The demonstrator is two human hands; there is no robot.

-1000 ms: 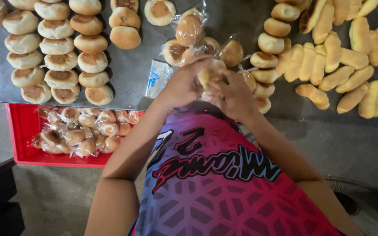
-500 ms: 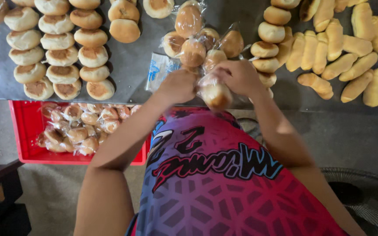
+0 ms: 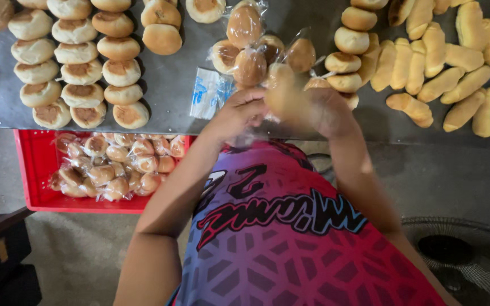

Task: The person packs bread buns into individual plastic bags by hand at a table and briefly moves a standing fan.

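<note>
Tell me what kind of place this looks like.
Probably a small bakery packing area. Rows of round buns and long rolls cover a dark table, bagged buns fill a red crate, and both hands work a bun into a bag.

i see a round golden-brown bun in thin clear plastic, blurred, held just above the grey table's near edge at upper centre of the frame, pinched between my left hand and right hand.
</note>
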